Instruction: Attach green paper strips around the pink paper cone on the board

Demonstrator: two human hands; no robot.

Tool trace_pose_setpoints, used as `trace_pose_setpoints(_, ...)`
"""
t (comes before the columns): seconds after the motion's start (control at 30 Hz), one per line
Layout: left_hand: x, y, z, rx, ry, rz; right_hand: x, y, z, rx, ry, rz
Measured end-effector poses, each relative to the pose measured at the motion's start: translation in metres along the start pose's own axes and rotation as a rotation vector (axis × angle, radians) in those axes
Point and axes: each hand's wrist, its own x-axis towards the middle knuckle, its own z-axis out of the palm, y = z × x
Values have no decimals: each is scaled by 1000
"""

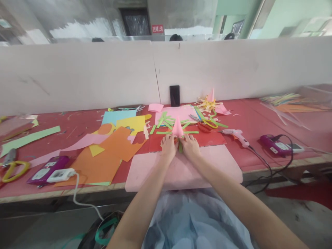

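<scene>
A pink paper cone stands point up between my hands, with light green paper strips spreading from its base. My left hand pinches the near left side of the base. On the near right side, my right hand has its fingers closed on the same base. A green strip end hangs down between them; my fingers hide the exact grip. Under the cone lies a red sheet, with a pink board nearest me. Loose green strips lie just beyond.
Scissors and a pink glue gun lie to the right. Behind them is another pink cone with yellow strips. A phone leans on the white partition. Orange paper and purple power strips occupy the left and right.
</scene>
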Motion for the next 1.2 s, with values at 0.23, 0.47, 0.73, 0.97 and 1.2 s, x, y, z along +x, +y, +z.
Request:
trace_pose_setpoints(0.23, 0, 0, 1, 8, 12, 6, -1, -3, 0, -77, -31, -8)
trace_pose_setpoints(0.47, -1, -1, 6, -65, 80, 5, -2, -4, -3, -90, -67, -13)
trace_pose_setpoints(0.73, 4, -11, -1, -323, 270, -66, -2, -11, -5, -106, -93, -21)
trace_pose_setpoints(0.97, 6, -16, -6, -474, 361, -46, -5, -4, 3, 34, 24, 11)
trace_pose_setpoints(1.2, 8, -20, -5, -402, 357, -32, -5, -1, 5, 250, 201, 54)
